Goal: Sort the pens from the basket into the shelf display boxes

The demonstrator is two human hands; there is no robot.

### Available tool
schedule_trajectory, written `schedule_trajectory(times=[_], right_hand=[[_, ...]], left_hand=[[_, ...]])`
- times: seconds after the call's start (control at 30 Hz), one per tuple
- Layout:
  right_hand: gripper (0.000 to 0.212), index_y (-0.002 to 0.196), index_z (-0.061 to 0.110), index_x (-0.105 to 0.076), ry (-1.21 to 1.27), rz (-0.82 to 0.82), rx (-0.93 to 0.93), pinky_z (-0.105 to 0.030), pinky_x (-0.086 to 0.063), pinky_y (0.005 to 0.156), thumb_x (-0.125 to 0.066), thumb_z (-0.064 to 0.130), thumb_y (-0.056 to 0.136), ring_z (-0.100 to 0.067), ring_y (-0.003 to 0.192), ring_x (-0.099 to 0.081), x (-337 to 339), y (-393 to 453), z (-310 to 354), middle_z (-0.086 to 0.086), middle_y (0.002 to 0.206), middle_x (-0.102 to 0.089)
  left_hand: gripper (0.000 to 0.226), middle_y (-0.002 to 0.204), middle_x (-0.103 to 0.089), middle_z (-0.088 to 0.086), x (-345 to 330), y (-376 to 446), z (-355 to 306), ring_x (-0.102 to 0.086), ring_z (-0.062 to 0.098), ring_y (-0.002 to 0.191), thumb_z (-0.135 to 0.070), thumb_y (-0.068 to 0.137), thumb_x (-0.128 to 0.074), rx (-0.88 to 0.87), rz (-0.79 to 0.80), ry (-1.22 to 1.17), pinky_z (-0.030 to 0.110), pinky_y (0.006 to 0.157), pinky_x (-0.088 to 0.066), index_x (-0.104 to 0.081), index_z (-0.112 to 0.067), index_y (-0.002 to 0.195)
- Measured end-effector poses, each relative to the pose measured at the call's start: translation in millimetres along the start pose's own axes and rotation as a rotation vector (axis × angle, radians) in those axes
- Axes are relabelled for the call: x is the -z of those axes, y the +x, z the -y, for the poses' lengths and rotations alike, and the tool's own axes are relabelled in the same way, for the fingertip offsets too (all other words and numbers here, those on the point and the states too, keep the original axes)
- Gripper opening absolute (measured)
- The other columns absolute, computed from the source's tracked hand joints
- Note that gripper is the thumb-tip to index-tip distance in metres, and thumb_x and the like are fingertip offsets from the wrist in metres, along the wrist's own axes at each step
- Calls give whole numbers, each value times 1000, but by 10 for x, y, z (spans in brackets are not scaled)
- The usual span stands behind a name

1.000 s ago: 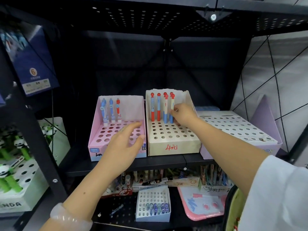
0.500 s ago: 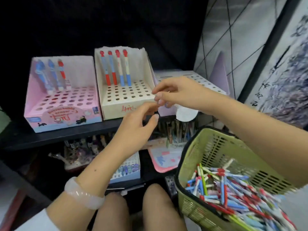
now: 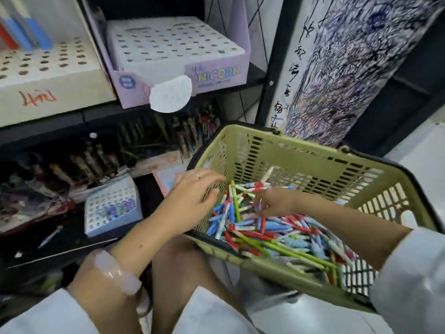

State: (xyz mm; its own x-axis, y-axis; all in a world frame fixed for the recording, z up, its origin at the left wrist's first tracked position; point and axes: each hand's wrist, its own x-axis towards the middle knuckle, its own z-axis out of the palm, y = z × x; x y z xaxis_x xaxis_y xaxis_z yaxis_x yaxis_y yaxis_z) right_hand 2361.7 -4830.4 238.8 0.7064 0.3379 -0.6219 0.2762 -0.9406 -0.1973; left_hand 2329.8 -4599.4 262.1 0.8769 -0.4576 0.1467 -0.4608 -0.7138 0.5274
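Dozens of pens [image 3: 265,227] lie tangled in the green basket [image 3: 301,162] on her lap. Left hand [image 3: 190,201] hovers spread; right hand [image 3: 272,203] seems to pinch one, though blurred. Better lift one colour, tips aligned.

Both hands [image 3: 192,198] now down in basket [image 3: 301,160]

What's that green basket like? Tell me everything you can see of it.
The green basket looks like olive-green plastic with slotted, perforated walls and a dark rim with dark handles folded down along it. It sits tilted beside the person's knees, in front of the shelf. A loose heap of pens in red, blue, white and green fills its bottom. The left hand reaches over its near-left wall; the right hand digs among the pens.
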Motion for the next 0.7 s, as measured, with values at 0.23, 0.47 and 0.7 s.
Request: schedule_trajectory(times=[0.23, 0.47, 0.7], right_hand=[[74, 143, 9, -28, -263, 19, -74, -45, -36, 101, -51, 53, 88, -38, 128, -34, -779, 181, 177, -17, 144, -28], [100, 149, 13, 4, -251, 87, -122, -55, -26, 106, -62, 47, 82, -43, 139, -12, -826, 353, 259, -17, 151, -21], [72, 143, 8, -17, -265, -179, -161, -43, -32, 100, -59, 29, 89, -39, 126, -36, -957, 507, 166, -17, 129, -52]], left_hand=[[31, 111, -65, -6, -112, -24, -60, -54, 17, 114, -26, 86, -44, -7, -41, 135, 26, 98, -17, -68, -20, 105], [20, 103, -68, -5, -120, -31, -89, -58, 18, 106, -12, 88, -54, -14, -47, 129, 20, 93, -16, -69, -18, 100], [21, 105, -67, -6, -116, -41, -100, -57, 17, 107, -17, 90, -50, -13, -51, 118, 20, 96, -15, -68, -18, 101]])
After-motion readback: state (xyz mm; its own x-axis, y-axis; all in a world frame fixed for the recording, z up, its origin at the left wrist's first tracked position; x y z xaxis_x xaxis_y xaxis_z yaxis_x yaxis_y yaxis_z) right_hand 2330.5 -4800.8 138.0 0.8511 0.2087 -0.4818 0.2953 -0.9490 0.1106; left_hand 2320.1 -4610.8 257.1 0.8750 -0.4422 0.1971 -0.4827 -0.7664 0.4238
